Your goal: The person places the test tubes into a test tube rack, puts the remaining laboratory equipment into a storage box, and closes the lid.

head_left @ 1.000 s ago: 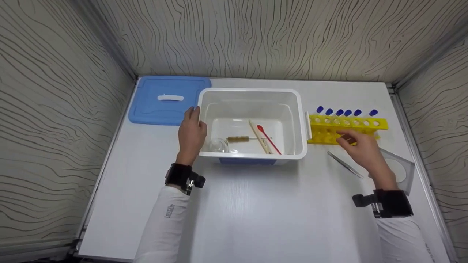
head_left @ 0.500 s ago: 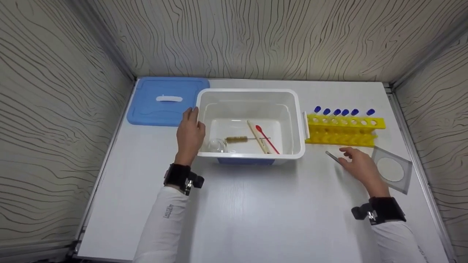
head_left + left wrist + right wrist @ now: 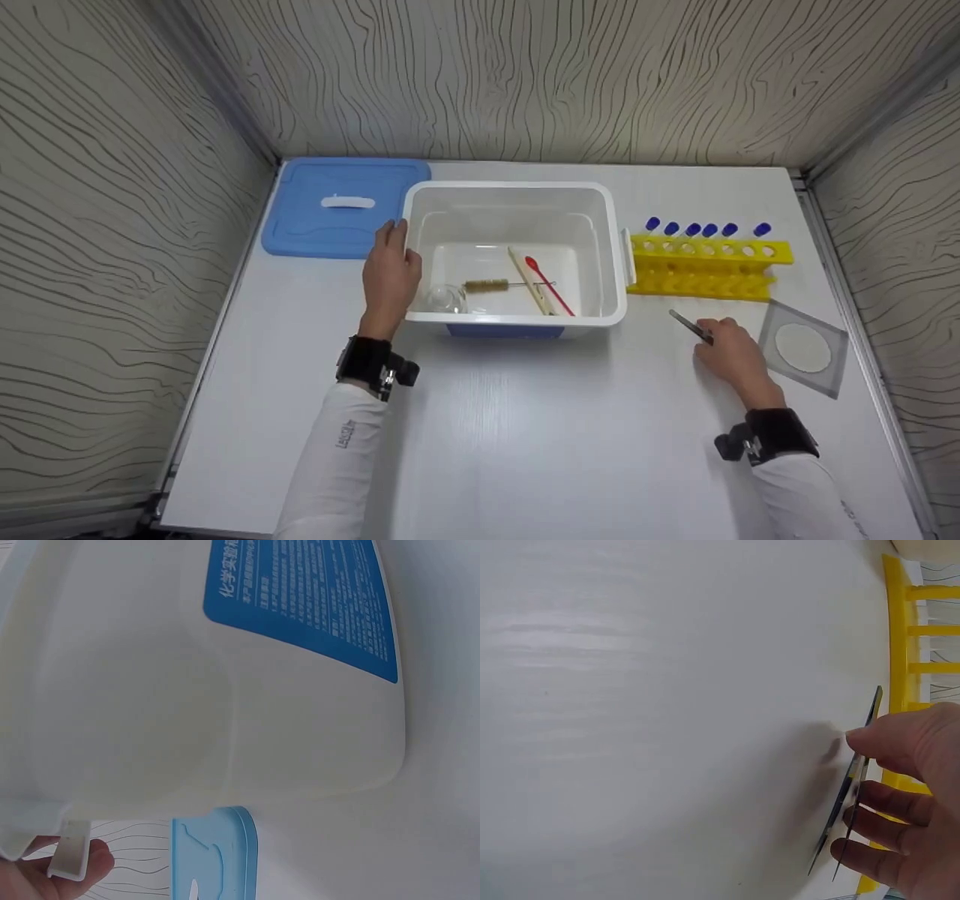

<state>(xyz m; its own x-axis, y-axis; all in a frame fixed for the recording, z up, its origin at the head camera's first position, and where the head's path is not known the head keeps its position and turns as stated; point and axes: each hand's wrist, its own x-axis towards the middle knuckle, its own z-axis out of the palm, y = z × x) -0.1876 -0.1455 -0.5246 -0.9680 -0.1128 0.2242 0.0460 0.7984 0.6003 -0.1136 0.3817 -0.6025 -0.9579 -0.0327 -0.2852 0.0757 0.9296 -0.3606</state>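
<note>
My left hand (image 3: 390, 281) grips the left rim of the white plastic box (image 3: 517, 321); in the left wrist view its fingers curl around a white side handle (image 3: 73, 851). My right hand (image 3: 733, 356) pinches metal tweezers (image 3: 685, 323) between thumb and fingers, low over the table in front of the yellow test tube rack (image 3: 697, 283). The right wrist view shows the two thin tips of the tweezers (image 3: 826, 829) spread apart. Inside the box lie a round glass vessel (image 3: 445, 299), a tube brush (image 3: 487, 286), a red spoon (image 3: 551, 286) and a pale wooden-looking strip (image 3: 528, 277).
A blue lid (image 3: 300, 217) with a white handle lies at the back left. Several blue-capped tubes (image 3: 693, 229) stand in the rack. A grey square with a white disc (image 3: 802, 348) lies at the right edge. Patterned panels (image 3: 525, 82) enclose the table (image 3: 540, 435).
My right hand has come down and toward me from the yellow rack and taken hold of the tweezers. The left hand stays on the box rim.
</note>
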